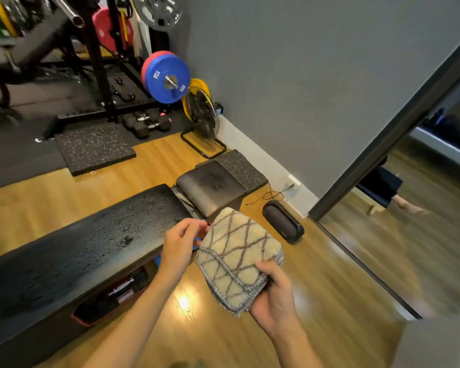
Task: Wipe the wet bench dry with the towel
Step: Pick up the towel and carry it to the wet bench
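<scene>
A black padded bench (91,243) runs from lower left toward the centre, its long pad beaded with water drops; its smaller seat pad (210,185) beyond also looks damp. A folded beige towel (237,257) with a brown diamond pattern and grey stitched edge is held above the floor, just right of the bench. My right hand (275,296) grips the towel's near corner from below. My left hand (179,241) hovers at the towel's left edge, fingers curled and apart, fingertips close to the fabric, over the bench's right side.
A black speaker (283,221) lies on the wood floor by the wall, with a cable. Speckled rubber mats (93,147), dumbbells (146,123), a rack with blue weight plates (168,78) and a plate stand sit behind. A mirror (422,208) stands at right.
</scene>
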A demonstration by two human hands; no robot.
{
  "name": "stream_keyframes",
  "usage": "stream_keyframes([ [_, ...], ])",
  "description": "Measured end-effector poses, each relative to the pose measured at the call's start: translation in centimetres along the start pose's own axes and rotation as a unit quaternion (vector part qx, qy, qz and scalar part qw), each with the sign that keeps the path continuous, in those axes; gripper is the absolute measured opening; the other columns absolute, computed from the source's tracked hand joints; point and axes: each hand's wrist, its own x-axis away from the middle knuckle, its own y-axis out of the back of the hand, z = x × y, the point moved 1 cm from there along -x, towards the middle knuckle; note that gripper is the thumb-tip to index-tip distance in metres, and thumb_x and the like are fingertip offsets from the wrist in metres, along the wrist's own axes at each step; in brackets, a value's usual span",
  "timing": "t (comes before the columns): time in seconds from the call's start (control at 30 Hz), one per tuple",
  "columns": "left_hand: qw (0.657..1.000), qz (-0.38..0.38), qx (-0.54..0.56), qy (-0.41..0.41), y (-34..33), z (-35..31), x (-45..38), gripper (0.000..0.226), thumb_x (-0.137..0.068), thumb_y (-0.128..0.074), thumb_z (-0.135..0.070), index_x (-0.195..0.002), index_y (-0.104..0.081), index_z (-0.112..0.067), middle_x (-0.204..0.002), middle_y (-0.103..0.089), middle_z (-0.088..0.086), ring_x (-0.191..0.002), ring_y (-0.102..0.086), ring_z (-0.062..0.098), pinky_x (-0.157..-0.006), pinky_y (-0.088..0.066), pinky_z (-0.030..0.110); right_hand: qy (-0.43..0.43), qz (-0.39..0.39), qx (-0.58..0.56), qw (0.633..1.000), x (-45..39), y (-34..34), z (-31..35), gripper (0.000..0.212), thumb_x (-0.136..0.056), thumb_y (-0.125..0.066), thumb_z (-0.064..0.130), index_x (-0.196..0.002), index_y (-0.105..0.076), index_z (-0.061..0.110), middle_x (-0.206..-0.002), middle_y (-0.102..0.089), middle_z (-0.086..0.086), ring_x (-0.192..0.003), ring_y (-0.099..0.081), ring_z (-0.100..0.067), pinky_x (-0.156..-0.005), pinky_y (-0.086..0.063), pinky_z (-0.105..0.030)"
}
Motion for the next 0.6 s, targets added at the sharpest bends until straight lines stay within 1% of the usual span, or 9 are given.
stream_keyframes([
  [0.07, 1.000, -0.007, -0.022, 0.019, -3.4, 1.0, -1.2, 0.028, -0.100, -0.048, -0.028, -0.094, -0.074, -0.018, -0.092, -0.073, 0.002, -0.090, -0.066, 0.017, -0.078, -0.052, 0.035, -0.018, 0.017, 0.010, 1.000, -2.6, 1.7, 2.3, 0.078, -0.055, -0.080, 0.012, -0.129, -0.058, 0.004, -0.130, -0.063, -0.023, -0.117, -0.062, -0.041, -0.100, -0.049, -0.056],
  [0.1, 0.999, -0.008, -0.023, 0.024, -5.1, 1.4, -1.9, 0.030, -0.101, -0.046, -0.030, -0.094, -0.072, -0.017, -0.093, -0.072, 0.004, -0.090, -0.066, 0.019, -0.078, -0.050, 0.036, -0.028, 0.025, 0.010, 0.999, -3.8, 2.4, 3.5, 0.079, -0.055, -0.081, 0.012, -0.129, -0.058, 0.002, -0.130, -0.063, -0.024, -0.117, -0.062, -0.041, -0.097, -0.052, -0.054],
  [0.2, 0.999, -0.032, -0.032, 0.021, -10.3, 1.8, -4.5, 0.035, -0.102, -0.043, -0.030, -0.089, -0.065, -0.006, -0.084, -0.063, 0.008, -0.079, -0.058, 0.015, -0.070, -0.042, 0.030, -0.051, 0.050, -0.004, 0.997, -7.6, 5.0, 7.1, 0.087, -0.043, -0.097, 0.021, -0.122, -0.067, 0.002, -0.128, -0.063, -0.025, -0.115, -0.064, -0.040, -0.093, -0.055, -0.050],
  [0.27, 0.997, -0.059, -0.049, 0.007, -13.2, 2.1, -5.6, 0.033, -0.103, -0.042, -0.027, -0.083, -0.060, -0.008, -0.078, -0.057, 0.001, -0.073, -0.051, 0.008, -0.065, -0.039, 0.023, -0.077, 0.058, 0.006, 0.995, -10.0, 6.4, 9.3, 0.075, -0.044, -0.098, 0.024, -0.113, -0.074, 0.004, -0.126, -0.065, -0.025, -0.112, -0.066, -0.038, -0.093, -0.056, -0.048],
  [0.3, 0.996, -0.066, -0.066, -0.002, -14.6, 2.3, -6.2, 0.033, -0.103, -0.041, -0.026, -0.081, -0.057, -0.007, -0.076, -0.054, 0.000, -0.070, -0.048, 0.007, -0.064, -0.037, 0.024, -0.096, 0.056, 0.020, 0.994, -11.0, 6.7, 10.4, 0.069, -0.049, -0.096, 0.023, -0.111, -0.074, 0.004, -0.125, -0.066, -0.025, -0.109, -0.067, -0.037, -0.091, -0.057, -0.046],
  [0.37, 0.993, -0.086, -0.085, 0.003, -16.0, 3.3, -7.4, 0.034, -0.104, -0.039, -0.025, -0.085, -0.055, -0.002, -0.077, -0.052, 0.005, -0.071, -0.045, 0.009, -0.066, -0.035, 0.029, -0.130, 0.046, 0.048, 0.989, -12.7, 7.1, 11.8, 0.049, -0.070, -0.081, 0.016, -0.116, -0.070, 0.002, -0.122, -0.067, -0.024, -0.103, -0.070, -0.035, -0.082, -0.060, -0.042],
  [0.43, 0.990, -0.111, -0.083, 0.012, -16.8, 4.2, -8.7, 0.033, -0.104, -0.038, -0.025, -0.083, -0.055, -0.007, -0.077, -0.053, 0.005, -0.071, -0.046, 0.008, -0.067, -0.035, 0.031, -0.162, 0.045, 0.067, 0.983, -14.7, 7.8, 13.1, 0.034, -0.084, -0.063, 0.011, -0.117, -0.065, 0.003, -0.118, -0.069, -0.023, -0.098, -0.072, -0.033, -0.077, -0.060, -0.040],
  [0.53, 0.989, -0.124, -0.076, 0.038, -17.5, 5.5, -11.7, 0.035, -0.103, -0.041, -0.023, -0.069, -0.049, -0.019, -0.067, -0.048, -0.009, -0.064, -0.042, 0.004, -0.063, -0.033, 0.028, -0.207, 0.037, 0.071, 0.975, -18.9, 9.1, 14.4, 0.031, -0.093, -0.047, 0.015, -0.114, -0.066, 0.001, -0.116, -0.070, -0.024, -0.096, -0.072, -0.036, -0.085, -0.055, -0.046],
  [0.6, 0.985, -0.144, -0.083, 0.049, -17.4, 6.9, -14.6, 0.035, -0.101, -0.045, -0.021, -0.068, -0.055, -0.017, -0.064, -0.053, -0.009, -0.063, -0.046, 0.005, -0.062, -0.036, 0.023, -0.227, 0.028, 0.088, 0.970, -22.3, 9.9, 14.6, 0.033, -0.094, -0.045, 0.016, -0.115, -0.065, 0.000, -0.118, -0.068, -0.026, -0.099, -0.070, -0.039, -0.091, -0.051, -0.049],
])
